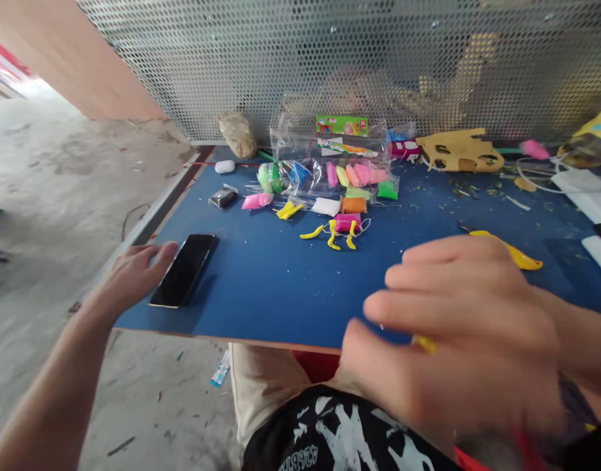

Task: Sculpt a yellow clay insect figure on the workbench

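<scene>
We sit at the blue-topped bench (280, 288), our left hand (138, 271) lying open with its fingertips against the edge of the flat black slab of a phone (185, 269) near the bench's left corner. Our right hand (457, 333) is blurred and close to the camera at the near edge, its fingers loosely curled over a small piece of yellow modelling clay (424, 343); we cannot tell how firmly it is pinched. Well beyond, at mid-bench, lies a small figure of pink clay with yellow clay limbs (343, 229), and behind it a heap of clear plastic packets of coloured clay (329, 173). We judge the step in hand to be shaping a yellow piece; the next move calls for a light touch.
</scene>
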